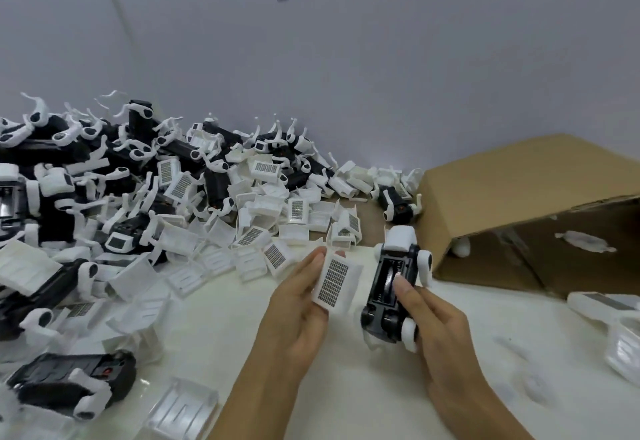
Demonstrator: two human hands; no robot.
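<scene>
My left hand (299,304) holds a small white plastic cover (335,283) with a dark grid label, fingers curled behind it. My right hand (431,321) grips a black toy body (388,287) with white legs and a white head, its open underside facing me and my thumb pressing on it. The cover and the toy body sit side by side, a small gap between them, above the white table (346,387).
A large heap of black-and-white toy bodies (104,179) and loose white covers (263,211) fills the left and back. A cardboard box (519,204) lies on its side at right. More white parts (620,328) lie at the right edge. A grey wall stands behind.
</scene>
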